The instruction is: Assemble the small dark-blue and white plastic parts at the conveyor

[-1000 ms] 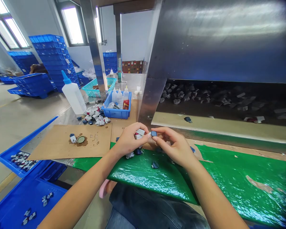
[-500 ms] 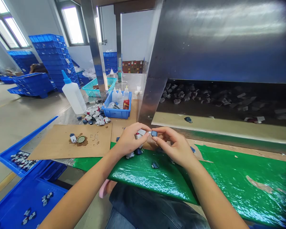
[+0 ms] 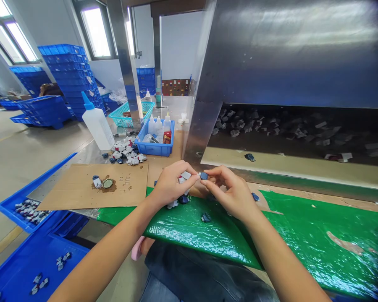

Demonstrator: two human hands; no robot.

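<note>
Head view: pinched a blue piece (image 3: 204, 176) between the thumb and forefinger of the right hand (image 3: 231, 191), at the middle of the scene, over the near edge of the bench. Closed the left hand (image 3: 173, 180) thumb to forefinger on the small pale tip at the left end of the blue piece, with the fingertips of both hands close together. Had white pieces (image 3: 185, 176) showing within the curl of the left hand; could not tell whether gripped or lying behind.

Had a green sheet (image 3: 189, 226) under both hands, with a loose dark piece (image 3: 206, 217) on top, between the forearms. To the left, had a cardboard (image 3: 66, 188) bearing a round cap (image 3: 107, 183) on a brown stain and a small figure (image 3: 97, 182) just beside it. Beyond the cardboard, had a pile (image 3: 126, 151) of pieces near a large bottle (image 3: 99, 130), then a blue basket (image 3: 154, 149) of small bottles and a farther turquoise basket (image 3: 119, 121). To the right, faced a steel hood (image 3: 286, 63) with scattered pieces (image 3: 237, 126) in the dark below. At near left, had a blue tray (image 3: 19, 260) with small clusters inside.
</note>
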